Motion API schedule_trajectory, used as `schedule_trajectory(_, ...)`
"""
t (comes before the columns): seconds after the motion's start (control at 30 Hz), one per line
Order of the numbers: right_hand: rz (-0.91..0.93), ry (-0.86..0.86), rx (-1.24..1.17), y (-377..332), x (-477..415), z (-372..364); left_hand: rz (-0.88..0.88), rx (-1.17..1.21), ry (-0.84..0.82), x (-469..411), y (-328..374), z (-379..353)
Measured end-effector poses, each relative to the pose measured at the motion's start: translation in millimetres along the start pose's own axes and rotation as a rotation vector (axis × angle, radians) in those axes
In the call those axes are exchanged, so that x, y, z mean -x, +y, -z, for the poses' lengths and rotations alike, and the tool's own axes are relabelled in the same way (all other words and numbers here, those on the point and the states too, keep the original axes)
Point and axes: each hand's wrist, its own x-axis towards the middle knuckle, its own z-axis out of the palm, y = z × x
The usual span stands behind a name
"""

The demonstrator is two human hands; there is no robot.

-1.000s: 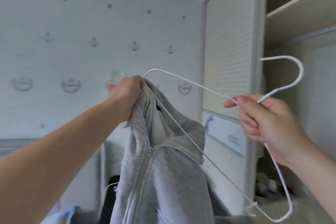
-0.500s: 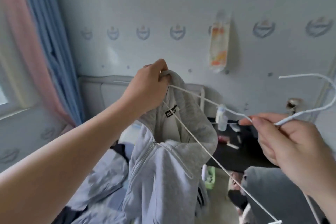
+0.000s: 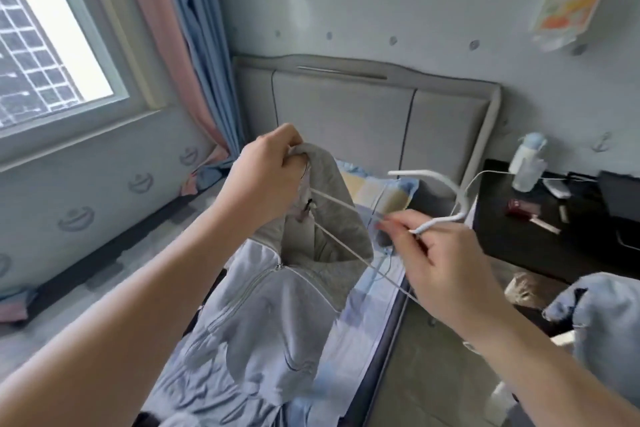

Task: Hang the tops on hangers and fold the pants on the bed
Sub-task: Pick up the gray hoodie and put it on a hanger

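**Hoodie in my left hand, hanger in my right**

My left hand [image 3: 266,180] is bunched tight around the top edge of the grey hoodie [image 3: 277,315], fingers curled into the fabric at the hood. The rest of the garment hangs straight down from that grip, zipper side toward me, with its lower part draped over the bed [image 3: 367,319].

My right hand [image 3: 446,263] pinches the white wire hanger [image 3: 462,199] at its neck, just below the hook, thumb and fingers closed on the wire. The hook curves up and to the left above my knuckles. From the pinch, the hanger's two thin arms run left across the gap between my hands and into the hoodie's neck opening; the upper arm reaches right up beside my left fingers, the lower one crosses the inside of the hood.

So the hoodie sits left of and below my right hand, partly threaded on the hanger. Behind it are the padded headboard [image 3: 346,107] and a pillow [image 3: 381,194]. A dark nightstand [image 3: 519,246] stands to the right with a bottle [image 3: 526,163] on it.
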Motion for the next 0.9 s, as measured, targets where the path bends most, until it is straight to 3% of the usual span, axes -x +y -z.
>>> schedule_trajectory(0.17,-0.086,-0.146,0.031,20,-3,-66,0.105,0.185,-0.103,34,-15,-20)
schedule_trajectory(0.3,-0.209,-0.037,-0.279,32,7,-80,0.143,0.333,-0.160,61,-23,-34)
schedule_trajectory(0.43,-0.196,-0.011,-0.321,34,24,-93,0.149,0.454,-0.245,78,-26,-42)
schedule_trajectory(0.63,-0.405,-0.058,-0.518,52,38,-108,0.248,0.471,-0.400,94,-27,-58)
schedule_trajectory(0.7,-0.395,-0.068,-0.561,53,41,-103,0.168,0.378,-0.427,99,-33,-61)
schedule_trajectory(0.8,-0.387,-0.136,-0.612,56,40,-90,-0.127,-0.117,-0.354,105,-47,-58)
schedule_trajectory(0.9,-0.304,-0.234,-0.535,60,37,-78,-0.263,-0.200,-0.452,98,-59,-53)
